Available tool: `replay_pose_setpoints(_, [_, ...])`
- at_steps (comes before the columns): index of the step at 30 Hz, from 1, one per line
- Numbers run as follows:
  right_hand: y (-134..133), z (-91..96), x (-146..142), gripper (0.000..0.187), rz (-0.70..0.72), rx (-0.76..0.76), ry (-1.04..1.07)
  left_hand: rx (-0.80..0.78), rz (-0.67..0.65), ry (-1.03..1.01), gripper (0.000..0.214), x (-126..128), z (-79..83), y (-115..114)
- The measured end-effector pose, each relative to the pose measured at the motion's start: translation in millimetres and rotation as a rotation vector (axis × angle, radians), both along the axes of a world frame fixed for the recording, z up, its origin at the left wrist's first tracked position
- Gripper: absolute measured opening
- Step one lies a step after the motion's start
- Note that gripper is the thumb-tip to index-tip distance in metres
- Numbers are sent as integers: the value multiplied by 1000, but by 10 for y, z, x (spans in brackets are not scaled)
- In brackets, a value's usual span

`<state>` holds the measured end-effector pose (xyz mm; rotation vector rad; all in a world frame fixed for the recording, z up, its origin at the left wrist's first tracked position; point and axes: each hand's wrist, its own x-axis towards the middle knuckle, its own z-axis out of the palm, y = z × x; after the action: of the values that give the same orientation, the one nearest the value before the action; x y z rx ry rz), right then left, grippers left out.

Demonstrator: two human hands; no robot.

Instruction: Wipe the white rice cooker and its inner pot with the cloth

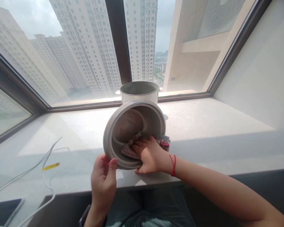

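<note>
A round grey pot [130, 121] with a wide rim is tilted so its inside faces me. My left hand [104, 179] grips its lower left rim, thumb on the near side. Inside the pot, my right hand [152, 154] presses a patterned reddish-brown cloth [130, 150] against the lower wall. More of the cloth bunches out past the right rim. The right thumb is under the near rim, and some fingertips are hidden in the cloth. Directly behind stands a second, upright pot [140, 90] with a pale outside and a grey inside.
The pale windowsill [194, 126] runs along a window with a dark frame [121, 41]. White cables [46, 176] with a yellow tag [50, 166] lie at the left, near a dark phone [6, 211]. A white wall [257, 69] bounds the right side.
</note>
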<state>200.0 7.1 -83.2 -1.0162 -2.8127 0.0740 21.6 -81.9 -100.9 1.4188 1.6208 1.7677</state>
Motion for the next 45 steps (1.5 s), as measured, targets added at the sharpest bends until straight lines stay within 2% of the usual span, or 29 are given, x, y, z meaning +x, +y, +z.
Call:
replay_pose_setpoints(3, [13,24,112,69,34,8,-26,-20,-79,22,30,-127,186,44])
replay_pose_setpoints(6, [-6,92,185,70,66,28,-91,-60,-183,62,29,-293,452,98])
replay_pose_setpoints(10, [-22,203,211,70,115,43,-208,-206,-342,163,27,-526,893,240])
replay_pose_setpoints(13, [-10,297,176,62,152,46,-278,-333,-464,203,33,-627,1168,435])
replay_pose_setpoints(15, [0,348,135,53,155,40,-309,-377,-501,182,37,-638,1276,571])
replay_pose_setpoints(17, [1,367,91,47,156,29,-318,-376,-469,111,41,-621,1315,663])
replay_pose_setpoints(20, [-7,315,48,47,152,36,-321,-318,-330,-4,51,-587,1246,654])
replay_pose_setpoints(22, [-11,249,37,49,141,60,-317,-269,-254,-65,59,-548,1100,547])
replay_pose_setpoints(25, [-16,182,21,50,120,72,-283,-223,-206,-181,60,-361,724,280])
replay_pose_setpoints(30, [-84,235,-85,48,73,-1,-259,-209,-85,-369,54,235,-32,-158])
replay_pose_setpoints(33, [-134,272,-161,49,55,-39,-246,-180,-21,-349,44,390,-263,-227])
replay_pose_setpoints(36, [-143,262,-185,44,43,-40,-222,-145,39,-148,43,284,-229,-142])
replay_pose_setpoints(39, [-113,221,-134,41,32,-5,-224,-95,28,-27,47,49,-41,5])
replay_pose_setpoints(42, [-79,183,-23,44,62,64,-322,-86,-31,41,57,-208,158,125])
replay_pose_setpoints(45, [-58,166,98,44,85,145,-462,-147,-78,295,64,-428,366,205])
